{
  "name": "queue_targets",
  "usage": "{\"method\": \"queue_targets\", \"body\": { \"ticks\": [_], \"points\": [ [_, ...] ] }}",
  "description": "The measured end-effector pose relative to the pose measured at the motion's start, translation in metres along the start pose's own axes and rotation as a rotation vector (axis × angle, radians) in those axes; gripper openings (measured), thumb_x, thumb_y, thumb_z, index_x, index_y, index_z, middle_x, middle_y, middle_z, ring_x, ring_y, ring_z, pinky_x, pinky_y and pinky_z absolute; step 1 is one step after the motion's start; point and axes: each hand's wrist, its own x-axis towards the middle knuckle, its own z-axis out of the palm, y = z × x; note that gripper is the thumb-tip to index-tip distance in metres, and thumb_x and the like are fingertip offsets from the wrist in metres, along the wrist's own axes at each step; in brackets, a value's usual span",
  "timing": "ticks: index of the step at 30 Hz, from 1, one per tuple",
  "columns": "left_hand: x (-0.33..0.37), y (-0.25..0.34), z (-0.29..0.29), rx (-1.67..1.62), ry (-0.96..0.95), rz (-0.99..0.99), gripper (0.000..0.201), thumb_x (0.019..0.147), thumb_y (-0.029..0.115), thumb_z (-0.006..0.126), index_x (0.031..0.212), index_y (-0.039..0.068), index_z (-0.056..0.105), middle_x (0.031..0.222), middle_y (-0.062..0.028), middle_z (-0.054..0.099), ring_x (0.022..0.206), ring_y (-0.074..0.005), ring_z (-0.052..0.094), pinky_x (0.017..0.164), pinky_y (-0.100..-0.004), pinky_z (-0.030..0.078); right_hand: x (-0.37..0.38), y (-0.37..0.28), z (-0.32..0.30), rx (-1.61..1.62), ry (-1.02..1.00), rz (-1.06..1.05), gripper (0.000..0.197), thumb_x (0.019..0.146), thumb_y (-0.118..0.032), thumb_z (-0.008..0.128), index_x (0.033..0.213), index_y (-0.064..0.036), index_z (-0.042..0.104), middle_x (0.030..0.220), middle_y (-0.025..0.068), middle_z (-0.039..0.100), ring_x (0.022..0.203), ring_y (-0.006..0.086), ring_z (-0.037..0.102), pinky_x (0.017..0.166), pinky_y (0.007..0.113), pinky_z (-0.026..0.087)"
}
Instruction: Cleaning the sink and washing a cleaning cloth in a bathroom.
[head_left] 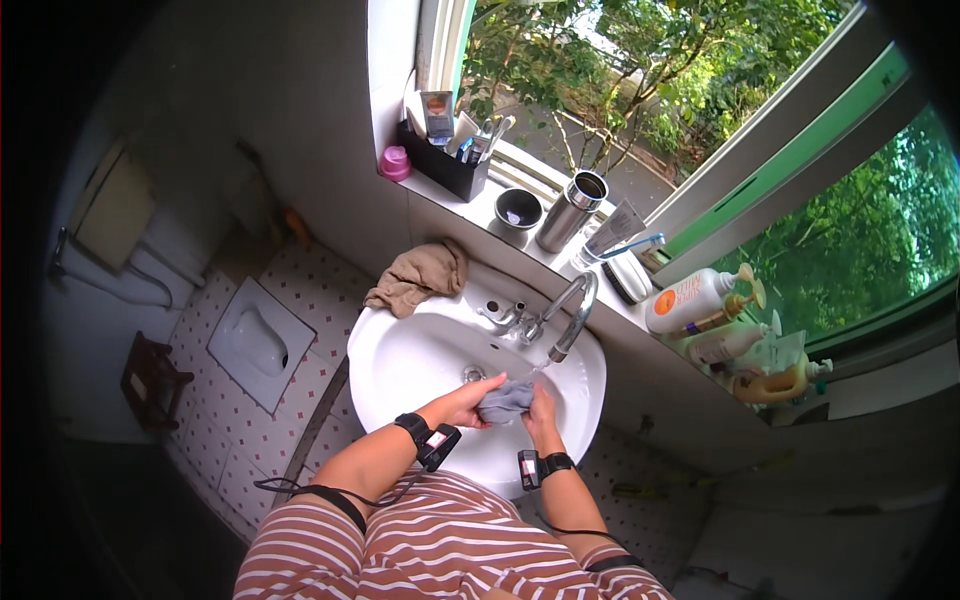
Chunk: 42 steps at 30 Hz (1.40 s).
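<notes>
Over the white washbasin (395, 352) I hold a wet-looking grey cloth (506, 402) bunched up between both hands. My left hand (466, 402) is closed on its left side, with the thumb stretched along the top. On the other side my right hand (541, 408) grips it, the fingers partly hidden by the cloth. The curved chrome tap (576, 322) ends just above my right hand, and what looks like water glints below its spout. The drain (473, 374) lies just beyond my left thumb.
A brown towel (420, 277) drapes over the basin's far left rim. Along the window ledge stand a black toiletry box (440, 165), a dark bowl (518, 208), a steel flask (572, 212) and several pump bottles (690, 300). A squat toilet (258, 340) and a small stool (155, 380) are at left.
</notes>
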Motion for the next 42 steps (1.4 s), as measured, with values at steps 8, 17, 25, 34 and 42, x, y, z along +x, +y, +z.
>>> {"method": "queue_targets", "body": {
  "ticks": [8,17,25,34,42],
  "points": [
    [-0.002,-0.011,0.002,-0.019,-0.1,0.123,0.034,0.082,0.041,0.061,0.098,0.012,0.057,0.088,-0.0032,0.059,0.077,-0.0154,0.057,0.062,-0.0304,0.047,-0.031,0.037,0.018,0.262,-0.232,0.224,0.046,0.09,-0.045,0.042,0.113,-0.0072,0.051,0.108,0.0068,0.056,0.1,0.0232,0.055,0.085,0.04,0.046],
    [0.007,-0.019,-0.056,-0.094,0.063,0.063,0.037,0.083,0.041,0.059,0.105,0.012,0.055,0.096,-0.0027,0.057,0.084,-0.0159,0.055,0.068,-0.0326,0.048,-0.003,0.01,0.032,0.128,-0.193,-0.091,0.03,0.091,-0.025,0.049,0.11,-0.0017,0.052,0.104,0.0094,0.056,0.093,0.02,0.056,0.085,0.034,0.045],
    [0.028,-0.017,-0.039,-0.539,0.208,-0.147,0.081,0.077,0.061,0.053,0.131,0.003,0.032,0.131,-0.0263,0.032,0.112,-0.0435,0.043,0.089,-0.0514,0.043,-0.047,0.01,0.069,-0.191,-0.135,-0.364,0.028,0.09,-0.017,0.052,0.114,-0.0012,0.053,0.095,0.0072,0.058,0.084,0.0135,0.056,0.076,0.026,0.046],
    [0.057,-0.031,-0.033,-0.381,0.05,0.039,0.036,0.079,0.047,0.061,0.093,0.013,0.06,0.101,-0.0055,0.057,0.097,-0.023,0.052,0.083,-0.0393,0.042,-0.089,0.001,0.065,-0.254,-0.24,-0.326,0.018,0.09,-0.017,0.052,0.09,-0.0009,0.059,0.081,0.0027,0.059,0.073,0.0091,0.053,0.067,0.023,0.044],
    [0.02,-0.001,0.0,0.137,0.073,0.063,0.042,0.081,0.046,0.06,0.1,0.009,0.054,0.091,-0.007,0.057,0.084,-0.0206,0.057,0.066,-0.0359,0.05,-0.038,-0.008,0.028,-0.07,-0.079,-0.302,0.021,0.092,-0.019,0.046,0.1,-0.0027,0.055,0.095,0.0056,0.055,0.087,0.0135,0.053,0.078,0.028,0.043]
  ]
}}
